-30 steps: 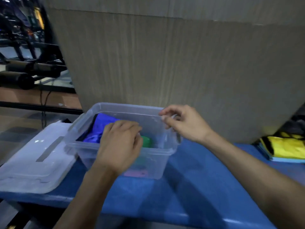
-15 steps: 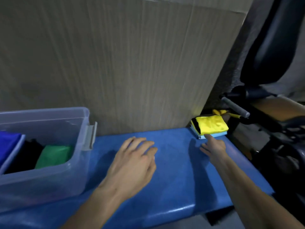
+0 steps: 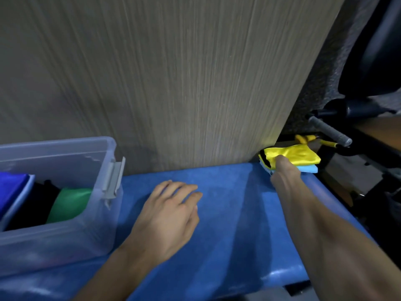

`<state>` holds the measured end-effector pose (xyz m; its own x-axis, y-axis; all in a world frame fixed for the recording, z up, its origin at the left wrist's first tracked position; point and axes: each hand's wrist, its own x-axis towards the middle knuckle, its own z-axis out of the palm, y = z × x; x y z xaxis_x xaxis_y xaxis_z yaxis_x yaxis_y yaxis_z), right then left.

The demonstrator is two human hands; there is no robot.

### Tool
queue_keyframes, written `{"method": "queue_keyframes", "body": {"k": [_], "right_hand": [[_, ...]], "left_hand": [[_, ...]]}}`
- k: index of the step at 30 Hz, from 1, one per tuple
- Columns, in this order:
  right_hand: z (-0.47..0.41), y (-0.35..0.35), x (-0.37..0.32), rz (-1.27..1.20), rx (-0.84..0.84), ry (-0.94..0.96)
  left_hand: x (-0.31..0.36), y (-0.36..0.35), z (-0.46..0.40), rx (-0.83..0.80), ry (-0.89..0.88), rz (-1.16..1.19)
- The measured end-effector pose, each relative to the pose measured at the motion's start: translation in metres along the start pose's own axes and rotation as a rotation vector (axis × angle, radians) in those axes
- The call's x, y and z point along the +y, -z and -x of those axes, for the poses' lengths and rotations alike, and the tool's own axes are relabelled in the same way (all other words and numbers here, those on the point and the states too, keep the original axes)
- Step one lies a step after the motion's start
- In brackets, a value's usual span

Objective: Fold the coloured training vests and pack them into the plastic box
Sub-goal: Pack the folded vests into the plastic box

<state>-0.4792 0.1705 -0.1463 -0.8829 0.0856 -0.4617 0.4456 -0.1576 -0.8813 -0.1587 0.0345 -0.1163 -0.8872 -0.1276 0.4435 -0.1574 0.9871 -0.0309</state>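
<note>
The clear plastic box (image 3: pixel 95 216) stands at the left on the blue bench (image 3: pixel 227 224). Inside it lie a folded green vest (image 3: pixel 68 203), a dark blue vest (image 3: pixel 10 192) and something black between them. At the bench's far right end a folded yellow vest (image 3: pixel 297 155) lies on a light blue one (image 3: pixel 309 169). My right hand (image 3: pixel 284 170) reaches onto this stack and takes hold of its near edge; the fingers are mostly hidden. My left hand (image 3: pixel 171 211) rests flat on the bench beside the box, fingers straight.
A tall wood-grain panel (image 3: pixel 173 83) rises right behind the bench. To the right stands dark gym equipment with a grey padded handle (image 3: pixel 329 131) and yellow-tipped cables (image 3: pixel 312 140), close to the vest stack. The bench's front edge runs along the bottom.
The view has swung from the box to the bench's right end. My right hand left the box rim and reached onto the yellow vest stack. My left hand came out of the box onto the bench.
</note>
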Motion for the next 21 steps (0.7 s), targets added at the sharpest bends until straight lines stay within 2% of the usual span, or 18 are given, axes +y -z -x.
{"method": "queue_keyframes", "body": {"k": [4,12,17,21], "right_hand": [[0.027,0.014,0.009,-0.092,0.055,-0.035],[0.124,0.044,0.056,-0.096,-0.167,-0.092],[0.222,0.024,0.061,-0.099,-0.5,-0.146],[0.299,-0.011,0.03,-0.079,-0.736,-0.063]], "left_hand": [[-0.003,0.021,0.017,0.05,0.012,0.003],[-0.007,0.068,0.059,0.133,0.058,0.081],[-0.036,0.107,0.09,0.316,0.168,0.133],[-0.096,0.139,0.119,0.404,0.383,0.076]]}}
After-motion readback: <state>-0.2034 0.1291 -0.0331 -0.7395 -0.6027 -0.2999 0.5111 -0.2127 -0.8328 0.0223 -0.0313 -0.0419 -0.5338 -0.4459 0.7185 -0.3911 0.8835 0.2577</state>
